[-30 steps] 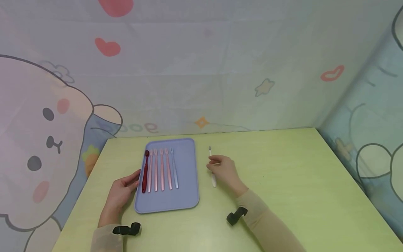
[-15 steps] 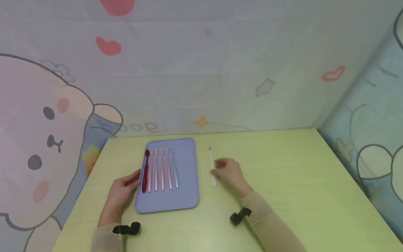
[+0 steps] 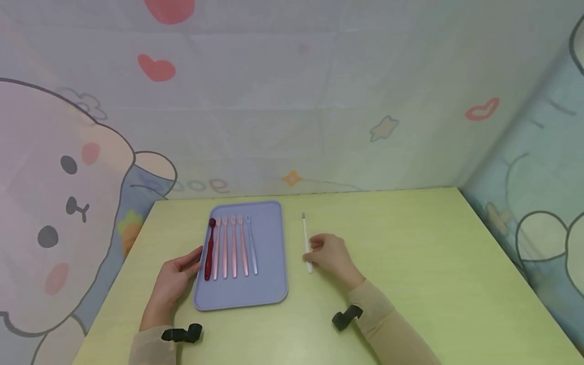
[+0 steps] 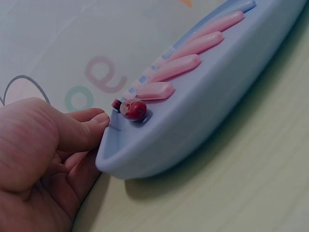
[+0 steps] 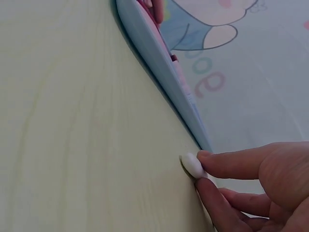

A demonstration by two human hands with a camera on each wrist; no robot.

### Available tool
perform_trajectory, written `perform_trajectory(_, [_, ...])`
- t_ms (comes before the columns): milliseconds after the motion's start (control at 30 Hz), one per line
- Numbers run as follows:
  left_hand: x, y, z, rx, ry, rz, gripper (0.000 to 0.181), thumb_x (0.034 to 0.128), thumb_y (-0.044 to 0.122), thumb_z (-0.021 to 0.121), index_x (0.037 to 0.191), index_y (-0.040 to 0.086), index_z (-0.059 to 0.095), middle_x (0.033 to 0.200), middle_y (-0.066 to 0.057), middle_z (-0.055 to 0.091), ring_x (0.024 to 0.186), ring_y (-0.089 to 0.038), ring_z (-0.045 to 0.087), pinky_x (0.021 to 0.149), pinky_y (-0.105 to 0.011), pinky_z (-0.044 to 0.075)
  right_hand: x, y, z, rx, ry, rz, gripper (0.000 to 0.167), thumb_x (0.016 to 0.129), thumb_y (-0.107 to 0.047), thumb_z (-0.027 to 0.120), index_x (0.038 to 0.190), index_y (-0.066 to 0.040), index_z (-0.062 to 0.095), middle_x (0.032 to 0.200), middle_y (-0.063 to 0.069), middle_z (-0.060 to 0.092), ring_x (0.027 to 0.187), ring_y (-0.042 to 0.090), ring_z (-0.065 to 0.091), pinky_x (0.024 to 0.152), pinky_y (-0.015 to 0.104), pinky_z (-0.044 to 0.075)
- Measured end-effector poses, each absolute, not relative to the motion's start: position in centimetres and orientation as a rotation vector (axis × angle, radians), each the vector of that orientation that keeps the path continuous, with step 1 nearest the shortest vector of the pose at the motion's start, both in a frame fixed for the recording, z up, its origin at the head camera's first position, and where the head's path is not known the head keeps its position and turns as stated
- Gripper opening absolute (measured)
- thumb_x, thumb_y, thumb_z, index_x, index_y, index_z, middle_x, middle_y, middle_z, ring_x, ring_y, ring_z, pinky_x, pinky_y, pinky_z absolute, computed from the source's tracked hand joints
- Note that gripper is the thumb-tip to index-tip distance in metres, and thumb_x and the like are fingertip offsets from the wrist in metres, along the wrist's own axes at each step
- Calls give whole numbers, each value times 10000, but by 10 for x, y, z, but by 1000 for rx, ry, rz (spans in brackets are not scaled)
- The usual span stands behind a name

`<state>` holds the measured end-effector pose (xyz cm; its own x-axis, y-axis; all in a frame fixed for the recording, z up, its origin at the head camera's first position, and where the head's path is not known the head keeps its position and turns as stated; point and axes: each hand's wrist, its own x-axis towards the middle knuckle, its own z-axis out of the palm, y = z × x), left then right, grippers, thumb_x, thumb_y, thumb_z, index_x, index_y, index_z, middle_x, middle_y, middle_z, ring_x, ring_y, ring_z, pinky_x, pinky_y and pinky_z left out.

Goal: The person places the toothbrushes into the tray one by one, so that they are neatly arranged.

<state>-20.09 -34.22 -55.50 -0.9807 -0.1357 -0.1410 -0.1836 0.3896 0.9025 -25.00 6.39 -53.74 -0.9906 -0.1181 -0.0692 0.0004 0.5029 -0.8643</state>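
Observation:
On the right of the blue tray (image 3: pixel 271 296), a white toothbrush (image 3: pixel 305 230) with a grey head lies lengthwise on the table. My right hand (image 3: pixel 333 256) pinches its handle between thumb and forefinger near the butt end (image 5: pixel 193 166). Inside the tray, a dark red toothbrush (image 3: pixel 209 253), several pink toothbrushes (image 3: pixel 234 253) and one light blue toothbrush (image 3: pixel 252 248) lie side by side, heads away from me. My left hand (image 3: pixel 171 279) holds the tray's left edge, its thumb (image 4: pixel 91 128) at the rim beside the red toothbrush; some fingers are partly hidden.
A pale green table (image 3: pixel 433 263) carries everything. Printed cloth (image 3: pixel 255 101) with cartoon figures hangs behind it and along both sides. Both wrists wear black camera mounts (image 3: pixel 347 318).
My right hand has slid down the white toothbrush toward its butt end, uncovering more of the upper handle. My left hand and the tray show hardly any movement.

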Motion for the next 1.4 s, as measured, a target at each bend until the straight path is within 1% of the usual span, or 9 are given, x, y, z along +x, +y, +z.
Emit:
perform_trajectory(233, [-197,-345,-560,-284,2598,1659,498,1057,44,655,1544,54,553,1473,-168,603,1510,-304,436,1271,-484,278,-246,62,-538,-110,2667,-1429,495,775,-68,914,1217,67,736,1033,80,764,957,209,718,865,373,621])
perform_trajectory(333, [-196,-348,-560,-269,2619,1650,500,1054,46,659,1543,59,557,1476,-165,605,1504,-303,443,1267,-484,286,-245,59,-537,-131,2685,-1423,492,773,-56,906,1214,76,734,1020,76,763,942,203,714,855,370,621])
perform_trajectory(500, [-197,-347,-556,-258,2620,1650,503,1051,46,663,1542,54,556,1471,-170,607,1500,-312,446,1266,-489,288,-245,58,-536,-143,2720,-1406,484,768,-49,900,1206,77,735,1011,81,767,937,219,725,841,382,628])
perform_trajectory(767, [-200,-345,-556,-252,2628,1643,501,1059,54,653,1549,54,549,1479,-156,603,1500,-295,444,1251,-480,311,-247,59,-535,-146,2759,-1376,476,758,-60,900,1194,60,750,957,48,756,887,202,709,803,370,625])
perform_trajectory(1000, [-199,-343,-555,-262,2602,1660,492,1059,40,646,1541,29,546,1480,-189,589,1517,-339,417,1256,-508,300,-247,61,-537,-123,2757,-1355,457,774,-88,910,1186,44,764,909,18,741,839,171,683,769,341,609])
perform_trajectory(1133, [-199,-343,-556,-267,2606,1651,493,1058,39,648,1541,32,547,1477,-183,592,1518,-346,415,1255,-517,299,-248,61,-540,-125,2758,-1357,432,775,-99,909,1165,32,776,885,9,740,811,161,678,740,326,598])
perform_trajectory(1267, [-200,-343,-555,-268,2608,1660,496,1059,38,644,1545,41,548,1479,-175,596,1519,-339,417,1254,-511,305,-250,62,-541,-119,2746,-1367,419,778,-107,912,1155,23,784,887,8,748,810,159,686,731,318,599])
perform_trajectory(1400, [-201,-344,-556,-273,2601,1670,501,1057,36,642,1549,47,547,1480,-177,594,1528,-342,405,1263,-513,288,-251,62,-541,-103,2739,-1367,408,787,-116,912,1153,17,788,900,13,762,818,158,703,742,324,606])
